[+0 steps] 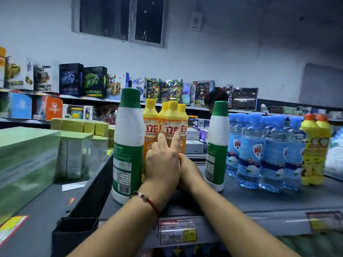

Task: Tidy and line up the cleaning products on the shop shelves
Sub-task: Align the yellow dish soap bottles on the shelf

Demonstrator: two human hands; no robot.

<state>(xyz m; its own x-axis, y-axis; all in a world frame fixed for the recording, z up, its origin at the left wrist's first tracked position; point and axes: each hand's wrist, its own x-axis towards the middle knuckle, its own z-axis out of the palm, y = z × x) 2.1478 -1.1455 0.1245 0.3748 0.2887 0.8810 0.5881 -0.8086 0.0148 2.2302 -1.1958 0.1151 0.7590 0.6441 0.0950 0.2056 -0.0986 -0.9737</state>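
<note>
Several orange dish-soap bottles with yellow caps (172, 115) stand bunched together on the grey shelf (259, 204), between two tall white-and-green bottles, one on the left (128, 145) and one on the right (217, 145). My left hand (161, 164), with a red bracelet at the wrist, lies against the front soap bottle, two fingers straight up on its label. My right hand (190, 173) is pressed beside it at the bottle's lower right, its fingers curled against the bottle and partly hidden behind my left hand.
Blue-capped water bottles (250, 151) and yellow bottles with orange caps (315, 149) fill the shelf to the right. Green boxes (27, 154) sit on the left section, past a dark divider. A price tag (178, 230) hangs on the shelf's front edge. Toy boxes (94, 82) line the far shelves.
</note>
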